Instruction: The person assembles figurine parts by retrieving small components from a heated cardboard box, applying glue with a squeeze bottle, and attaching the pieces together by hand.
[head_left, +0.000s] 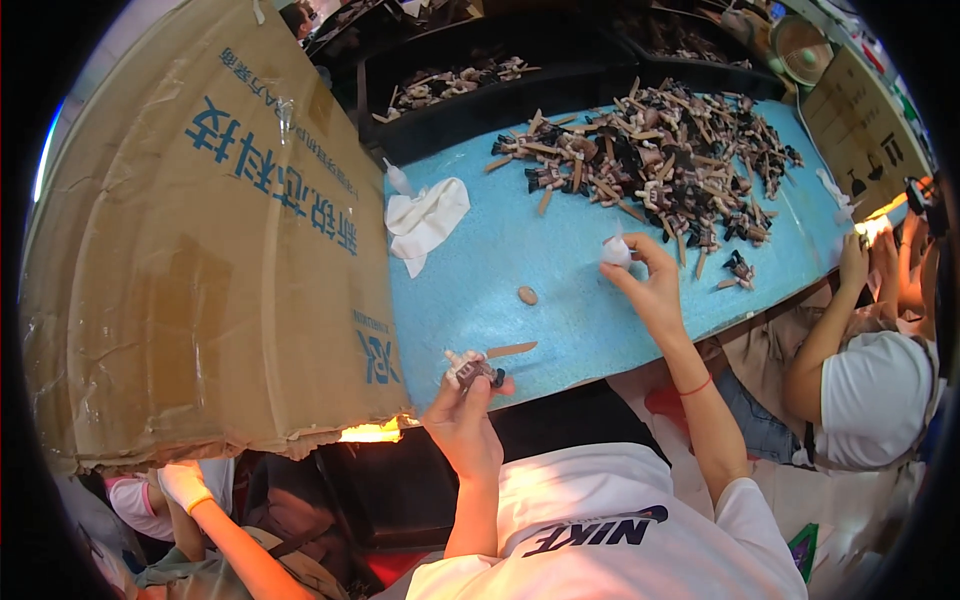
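Note:
Between the fingers of my left hand (465,430), near the table's front edge, is a small toy figurine (474,370) in brown, cream and black. A flat brown sword-like piece (513,350) sticks out from it to the right. My right hand (655,285) is raised over the blue tabletop (470,270), pinching a small white squeeze bottle (615,252). Its tip is pointed up. A loose brown oval piece (527,295) lies on the table between my hands.
Many similar figurines are heaped (670,150) at the far right, with one (738,270) lying nearer. A white cloth (428,222) and another small bottle (397,178) lie at left. Cardboard boxes (200,300) flank the table; black trays (450,110) stand behind. Co-workers (865,390) sit on both sides.

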